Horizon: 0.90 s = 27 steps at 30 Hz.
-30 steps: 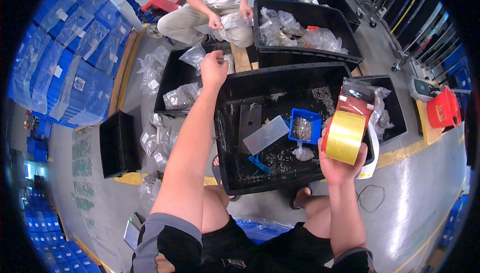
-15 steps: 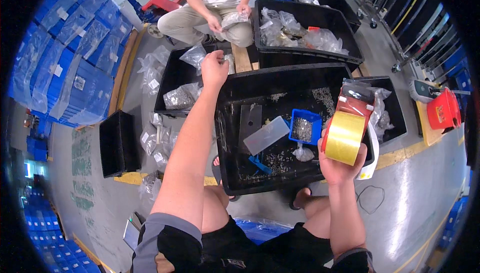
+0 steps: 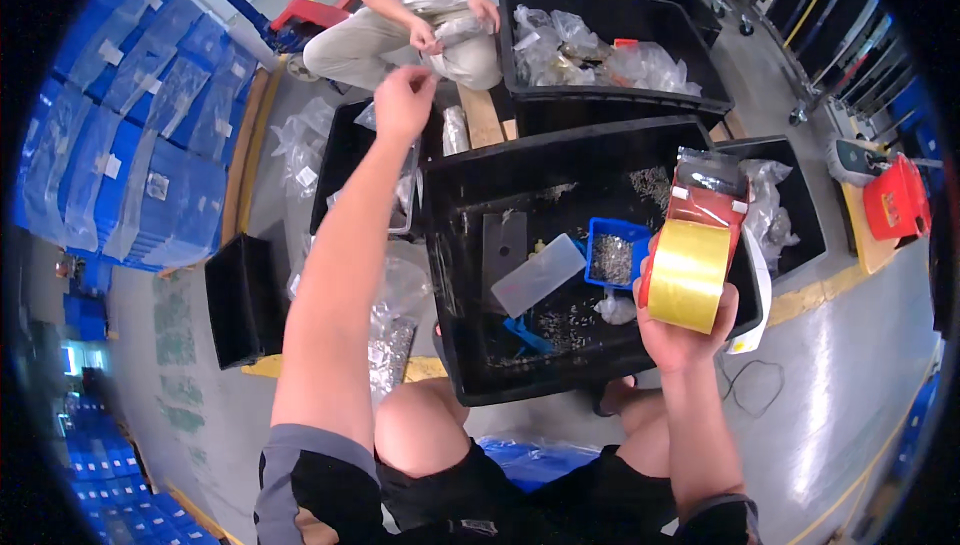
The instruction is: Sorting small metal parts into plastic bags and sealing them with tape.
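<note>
My right hand point(image 3: 690, 330) grips a red tape dispenser point(image 3: 708, 200) loaded with a wide roll of yellow tape point(image 3: 688, 275). It is held over the right side of a large black tub point(image 3: 470, 370). My left hand point(image 3: 403, 103) is stretched far forward above a smaller black bin, its fingers drawn together; what they hold, if anything, is hidden. Inside the large tub lie a small blue bin point(image 3: 592, 263) of small metal parts, a translucent plastic piece point(image 3: 540, 277), a dark flat plate point(image 3: 503, 243), a small clear bag point(image 3: 616, 307) and scattered small parts.
A person point(image 3: 410, 5) sits opposite, holding a clear bag point(image 3: 462, 29). Black bins of bagged parts stand around, including a large bin point(image 3: 625, 95) behind. Filled bags point(image 3: 390, 353) lie left of the tub. Stacked blue boxes point(image 3: 165, 190) line the left; a red bucket point(image 3: 893, 200) stands right.
My left hand has moved left and slightly farther forward. The bags left of the tub lie differently, with a filled one near my knee. My right hand keeps the tape dispenser in about the same place.
</note>
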### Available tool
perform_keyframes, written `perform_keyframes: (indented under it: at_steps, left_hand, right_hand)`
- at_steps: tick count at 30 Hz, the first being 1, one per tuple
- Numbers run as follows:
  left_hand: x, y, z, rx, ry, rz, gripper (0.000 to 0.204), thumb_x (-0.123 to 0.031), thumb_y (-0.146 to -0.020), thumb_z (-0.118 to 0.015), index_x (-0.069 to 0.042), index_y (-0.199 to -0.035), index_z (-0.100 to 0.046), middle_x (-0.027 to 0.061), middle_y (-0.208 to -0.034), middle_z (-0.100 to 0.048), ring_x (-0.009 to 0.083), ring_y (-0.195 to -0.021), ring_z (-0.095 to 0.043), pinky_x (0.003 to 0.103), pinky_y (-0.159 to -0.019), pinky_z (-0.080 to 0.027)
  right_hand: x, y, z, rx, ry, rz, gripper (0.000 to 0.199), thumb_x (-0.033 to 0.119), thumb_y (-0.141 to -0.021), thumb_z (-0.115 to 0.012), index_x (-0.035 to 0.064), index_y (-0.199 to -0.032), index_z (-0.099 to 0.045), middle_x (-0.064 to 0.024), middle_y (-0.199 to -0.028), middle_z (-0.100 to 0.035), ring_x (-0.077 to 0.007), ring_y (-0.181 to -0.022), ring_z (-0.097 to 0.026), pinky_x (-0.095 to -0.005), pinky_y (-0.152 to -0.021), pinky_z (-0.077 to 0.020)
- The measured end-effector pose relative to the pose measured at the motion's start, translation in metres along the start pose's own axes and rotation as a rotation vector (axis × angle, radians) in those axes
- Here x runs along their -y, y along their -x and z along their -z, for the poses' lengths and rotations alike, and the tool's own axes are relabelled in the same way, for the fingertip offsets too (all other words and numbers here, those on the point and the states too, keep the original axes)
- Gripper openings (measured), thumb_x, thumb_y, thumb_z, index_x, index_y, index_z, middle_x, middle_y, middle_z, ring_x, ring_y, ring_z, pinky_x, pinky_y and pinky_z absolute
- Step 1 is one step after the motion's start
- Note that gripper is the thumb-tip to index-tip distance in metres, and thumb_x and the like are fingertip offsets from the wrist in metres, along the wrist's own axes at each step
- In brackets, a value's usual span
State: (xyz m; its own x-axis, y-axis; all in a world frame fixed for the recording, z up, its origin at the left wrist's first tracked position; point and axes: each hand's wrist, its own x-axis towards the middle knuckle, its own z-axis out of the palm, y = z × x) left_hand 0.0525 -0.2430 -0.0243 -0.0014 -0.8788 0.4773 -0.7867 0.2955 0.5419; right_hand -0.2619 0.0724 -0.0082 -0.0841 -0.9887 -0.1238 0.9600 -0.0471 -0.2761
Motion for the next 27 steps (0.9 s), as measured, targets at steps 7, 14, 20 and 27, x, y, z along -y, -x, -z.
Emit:
perform_keyframes:
  at_steps: [7,14,20,27]
  left_hand:
    - [0.009,-0.052,0.005,0.053,-0.081,-0.274,0.020,-0.018,-0.082,-0.069,-0.002,-0.094,-0.067,0.0106,-0.076,-0.068,0.0236,-0.068,-0.065,0.034,-0.067,-0.051]
    - [0.024,-0.082,-0.013,0.083,-0.129,-0.291,0.017,-0.016,-0.080,-0.069,-0.004,-0.091,-0.068,0.0127,-0.086,-0.069,0.0289,-0.080,-0.067,0.039,-0.073,-0.052]
    - [0.035,-0.098,-0.022,0.098,-0.163,-0.209,0.017,-0.018,-0.081,-0.069,-0.006,-0.093,-0.069,0.0110,-0.086,-0.071,0.0271,-0.080,-0.068,0.038,-0.074,-0.053]
    - [0.054,-0.117,-0.035,0.117,-0.208,-0.159,0.022,-0.020,-0.085,-0.067,-0.005,-0.100,-0.069,0.0130,-0.088,-0.071,0.0252,-0.080,-0.069,0.036,-0.076,-0.053]
  right_hand:
    - [-0.003,-0.003,-0.026,-0.056,0.043,-0.002,0.059,0.030,-0.082,-0.071,0.0053,-0.127,-0.043,-0.0088,-0.107,-0.047,-0.0152,-0.081,-0.046,-0.0266,-0.069,-0.0417]
    - [-0.003,-0.023,-0.024,-0.153,-0.058,-0.031,0.032,0.019,-0.088,-0.064,0.0075,-0.113,-0.047,-0.0056,-0.102,-0.046,-0.0111,-0.072,-0.041,-0.0240,-0.061,-0.0362]
    - [-0.003,-0.042,-0.032,-0.142,-0.051,-0.075,0.023,0.018,-0.092,-0.058,0.0070,-0.110,-0.048,-0.0053,-0.099,-0.046,-0.0115,-0.070,-0.040,-0.0246,-0.060,-0.0349]
    - [0.003,-0.068,-0.026,-0.136,-0.052,-0.125,0.021,0.018,-0.094,-0.055,0.0058,-0.110,-0.047,-0.0034,-0.096,-0.045,-0.0110,-0.068,-0.038,-0.0250,-0.058,-0.0326]
